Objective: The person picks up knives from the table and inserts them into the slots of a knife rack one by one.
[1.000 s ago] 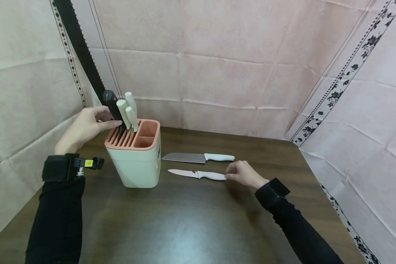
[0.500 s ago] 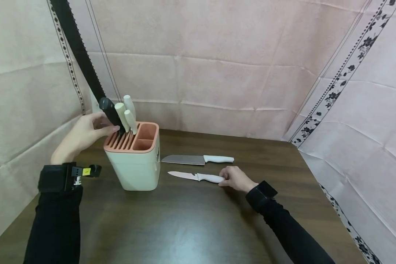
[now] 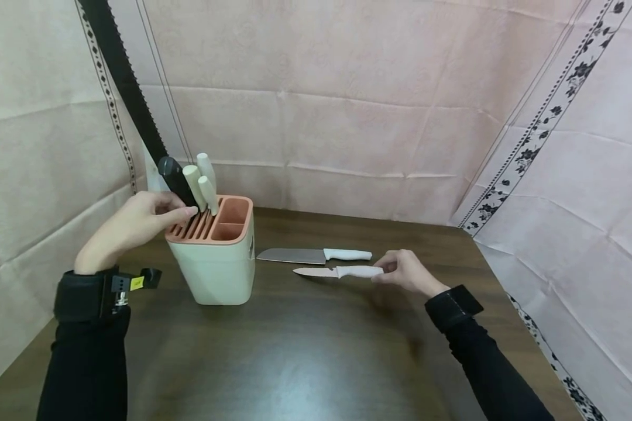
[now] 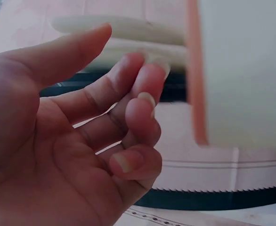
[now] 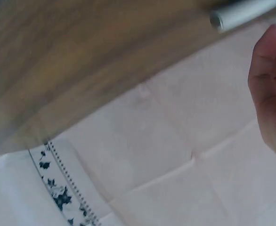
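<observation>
My right hand (image 3: 408, 272) pinches the butt of the white handle of a small paring knife (image 3: 357, 271), whose blade points left just above the table. Behind it lies a wide-bladed kitchen knife (image 3: 300, 255) with a white handle. On the left, my left hand (image 3: 131, 228) is beside a black handle (image 3: 175, 178) standing in the mint-green knife block (image 3: 210, 272). In the left wrist view its fingers (image 4: 142, 115) are loosely bent, thumb apart, with nothing between them. The right wrist view shows one pale handle end (image 5: 244, 15); which knife it belongs to I cannot tell.
Several pale handles (image 3: 206, 190) rise from the block's slots, and its pink top (image 3: 239, 234) also has square compartments. The brown wooden table (image 3: 295, 362) carries everything. Pale patterned cloth (image 3: 316, 128) hangs behind and along both sides.
My right hand has reached the paring knife, taken its handle and drawn it to the right and slightly up off the table. My left hand has lowered a little beside the block.
</observation>
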{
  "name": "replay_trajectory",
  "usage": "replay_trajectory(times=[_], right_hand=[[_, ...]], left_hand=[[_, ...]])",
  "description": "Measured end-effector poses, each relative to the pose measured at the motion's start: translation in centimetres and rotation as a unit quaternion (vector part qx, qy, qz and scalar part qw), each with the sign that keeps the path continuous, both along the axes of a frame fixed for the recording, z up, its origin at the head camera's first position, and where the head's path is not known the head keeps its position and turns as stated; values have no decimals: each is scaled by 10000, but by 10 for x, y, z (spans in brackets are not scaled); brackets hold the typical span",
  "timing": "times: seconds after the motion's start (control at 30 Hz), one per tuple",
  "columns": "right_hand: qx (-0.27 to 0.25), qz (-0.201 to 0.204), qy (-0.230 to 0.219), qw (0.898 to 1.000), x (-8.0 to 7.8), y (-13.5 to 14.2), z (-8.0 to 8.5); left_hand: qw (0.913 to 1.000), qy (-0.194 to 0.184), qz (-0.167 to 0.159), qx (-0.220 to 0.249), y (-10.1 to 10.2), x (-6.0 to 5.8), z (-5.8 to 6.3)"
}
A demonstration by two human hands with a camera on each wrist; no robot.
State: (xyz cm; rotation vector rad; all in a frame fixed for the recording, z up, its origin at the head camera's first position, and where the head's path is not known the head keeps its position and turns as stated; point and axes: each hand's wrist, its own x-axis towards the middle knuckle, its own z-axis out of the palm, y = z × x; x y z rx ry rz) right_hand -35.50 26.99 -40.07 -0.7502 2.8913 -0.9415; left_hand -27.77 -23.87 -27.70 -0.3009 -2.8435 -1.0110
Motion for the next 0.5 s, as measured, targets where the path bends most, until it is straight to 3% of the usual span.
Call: replay_trajectory(times=[0.23, 0.5], right_hand=[[-593, -189, 245, 9978, 2, 17, 38], [-1089, -421, 556, 9916, 7, 21, 78]], left_hand=[[9994, 266, -240, -37, 16, 9, 7], [9960, 446, -773, 36, 31, 8, 7]])
